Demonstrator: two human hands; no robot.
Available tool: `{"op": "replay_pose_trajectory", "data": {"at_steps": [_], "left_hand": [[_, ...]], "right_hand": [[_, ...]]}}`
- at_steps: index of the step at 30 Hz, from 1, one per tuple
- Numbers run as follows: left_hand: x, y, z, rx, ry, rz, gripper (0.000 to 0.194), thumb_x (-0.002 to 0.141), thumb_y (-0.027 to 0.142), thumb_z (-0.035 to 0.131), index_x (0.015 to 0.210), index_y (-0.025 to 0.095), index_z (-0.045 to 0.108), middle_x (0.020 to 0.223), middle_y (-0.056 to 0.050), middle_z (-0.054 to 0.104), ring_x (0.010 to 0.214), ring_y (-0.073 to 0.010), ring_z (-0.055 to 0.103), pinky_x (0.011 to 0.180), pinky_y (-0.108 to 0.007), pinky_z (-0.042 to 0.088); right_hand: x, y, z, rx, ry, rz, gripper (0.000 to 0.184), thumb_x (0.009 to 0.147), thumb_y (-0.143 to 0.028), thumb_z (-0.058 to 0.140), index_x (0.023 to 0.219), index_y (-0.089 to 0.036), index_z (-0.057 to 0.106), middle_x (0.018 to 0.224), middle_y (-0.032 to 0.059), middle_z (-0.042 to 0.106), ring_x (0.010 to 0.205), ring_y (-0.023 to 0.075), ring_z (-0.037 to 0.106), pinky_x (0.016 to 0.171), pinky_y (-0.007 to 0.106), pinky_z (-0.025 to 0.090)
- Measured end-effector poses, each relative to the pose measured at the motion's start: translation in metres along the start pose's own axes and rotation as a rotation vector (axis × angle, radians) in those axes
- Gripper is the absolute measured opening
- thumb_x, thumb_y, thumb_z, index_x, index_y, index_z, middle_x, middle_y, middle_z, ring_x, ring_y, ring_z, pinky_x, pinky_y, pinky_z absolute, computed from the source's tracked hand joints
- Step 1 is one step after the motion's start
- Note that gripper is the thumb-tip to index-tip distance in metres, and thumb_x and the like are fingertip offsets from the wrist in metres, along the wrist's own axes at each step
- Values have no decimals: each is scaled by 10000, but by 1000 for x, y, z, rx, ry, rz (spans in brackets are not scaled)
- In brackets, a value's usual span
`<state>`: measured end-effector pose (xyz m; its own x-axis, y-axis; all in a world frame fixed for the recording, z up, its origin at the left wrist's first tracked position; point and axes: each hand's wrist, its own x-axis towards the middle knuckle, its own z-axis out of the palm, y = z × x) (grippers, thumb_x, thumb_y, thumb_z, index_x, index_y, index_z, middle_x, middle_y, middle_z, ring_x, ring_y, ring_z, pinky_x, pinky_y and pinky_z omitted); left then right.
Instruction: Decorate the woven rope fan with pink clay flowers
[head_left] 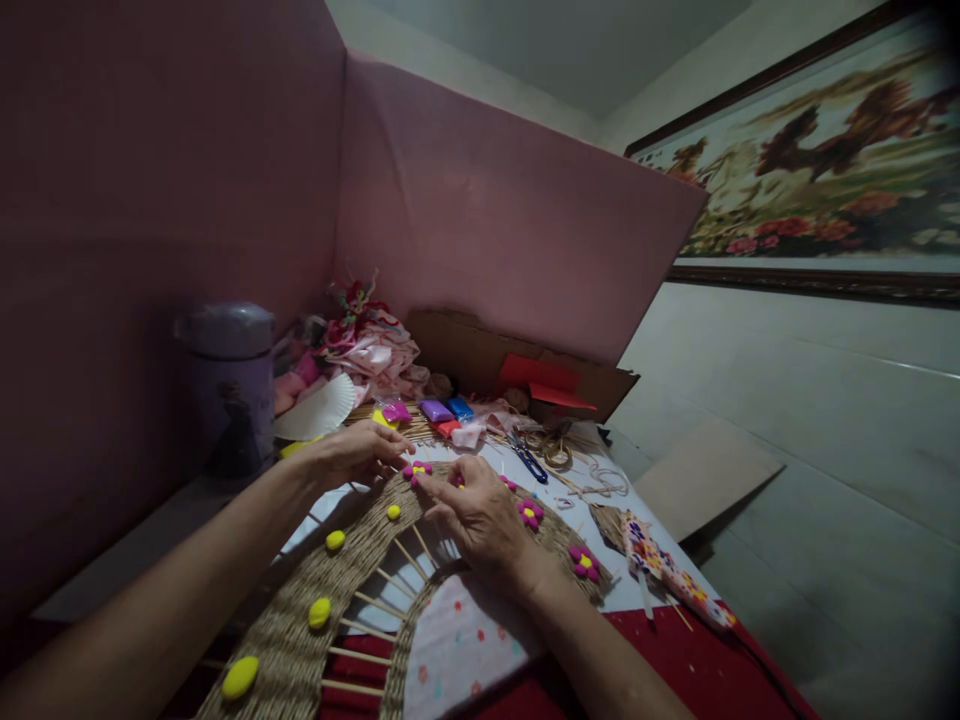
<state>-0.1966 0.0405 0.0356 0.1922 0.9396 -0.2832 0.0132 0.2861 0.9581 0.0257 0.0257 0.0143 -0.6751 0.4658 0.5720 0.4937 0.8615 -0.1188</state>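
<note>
A curved band woven from brown cord over thin sticks lies in front of me, forming an arch round a pale spotted fabric panel. At its top is a magenta clay flower with a yellow centre. My right hand has its fingers curled, the index fingertip against the flower's petals. On the flower's far left side, my left hand has its fingers bent together, tips by the edge; what they hold is hidden. Yellow clay dots run down the band's left side. More magenta flowers sit on its right.
Blue-handled scissors, packets of coloured clay and a cord coil lie behind the band. A flower-patterned glue gun is at right. A purple canister stands left, before pink panels.
</note>
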Motion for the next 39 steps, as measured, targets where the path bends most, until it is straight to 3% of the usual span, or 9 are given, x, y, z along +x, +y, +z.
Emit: {"op": "replay_pose_trajectory", "data": {"at_steps": [5, 11, 20, 39], "left_hand": [[1, -1, 2, 16, 10, 2, 374, 553, 203, 732, 908, 138, 633, 577, 17, 612, 458, -76, 501, 464, -202, 347], [-1, 1, 5, 30, 59, -24, 376, 550, 215, 736, 901, 135, 631, 596, 9, 622, 439, -64, 483, 436, -186, 315], [4, -4, 1, 34, 50, -23, 386, 549, 231, 744, 909, 141, 638, 650, -17, 658, 446, -66, 486, 446, -192, 327], [2, -3, 3, 39, 41, -3, 397, 557, 245, 746, 914, 136, 609, 636, 1, 637, 452, -63, 483, 446, -186, 317]], "right_hand": [[2, -2, -1, -35, -31, -14, 427, 892, -523, 369, 1203, -314, 574, 889, 51, 473, 833, 196, 412, 746, 317, 364], [-2, 2, -6, 18, 40, 64, 390, 928, -448, 346, 1131, -270, 628, 852, 48, 461, 836, 189, 428, 716, 295, 369], [-4, 3, -2, 7, -17, 0, 404, 917, -475, 354, 1007, -255, 681, 839, 48, 458, 810, 185, 416, 708, 305, 349], [-2, -1, -2, 109, -51, 28, 370, 907, -459, 400, 1090, -257, 651, 855, 48, 462, 819, 180, 434, 710, 305, 379]]}}
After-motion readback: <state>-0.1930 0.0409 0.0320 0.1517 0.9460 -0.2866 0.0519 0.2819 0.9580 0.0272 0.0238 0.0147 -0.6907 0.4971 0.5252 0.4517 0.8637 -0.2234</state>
